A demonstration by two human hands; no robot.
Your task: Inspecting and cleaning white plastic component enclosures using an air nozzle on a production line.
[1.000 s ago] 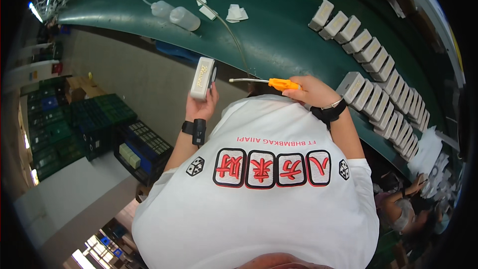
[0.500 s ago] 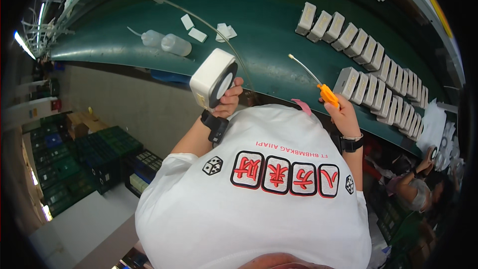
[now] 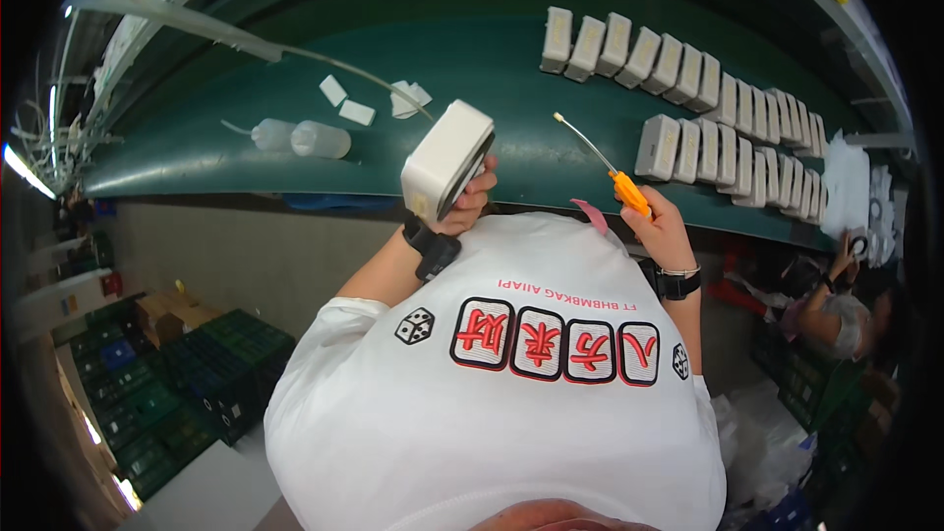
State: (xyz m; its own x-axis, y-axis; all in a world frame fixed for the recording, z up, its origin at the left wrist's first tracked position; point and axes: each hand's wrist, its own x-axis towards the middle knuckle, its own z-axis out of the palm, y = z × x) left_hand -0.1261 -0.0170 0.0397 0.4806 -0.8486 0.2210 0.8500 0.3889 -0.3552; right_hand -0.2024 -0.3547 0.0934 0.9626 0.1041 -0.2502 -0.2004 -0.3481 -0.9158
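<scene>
My left hand [image 3: 470, 199] is closed around a white box-shaped device [image 3: 444, 159] with rounded corners and a dark face turned to the right. It is held up in front of the green bench. In my right hand [image 3: 661, 226] is a screwdriver-like tool [image 3: 627, 193] with an orange handle; its thin metal shaft points up and to the left and ends in a pale tip. The tool and the device are apart. Two rows of similar white devices [image 3: 655, 147] stand on the bench to the right of the tool.
Two translucent squeeze bottles [image 3: 321, 140] lie on the green bench [image 3: 511, 69] at the left, near several small white pieces [image 3: 357, 113]. A thin hose [image 3: 344, 65] hangs over the bench. Stacked green crates [image 3: 236, 354] stand at lower left. Another person [image 3: 841, 320] sits at far right.
The view has turned, so the bench and its contents appear shifted left. The device in my left hand has rotated, showing less of its dark face. Both hands keep their holds.
</scene>
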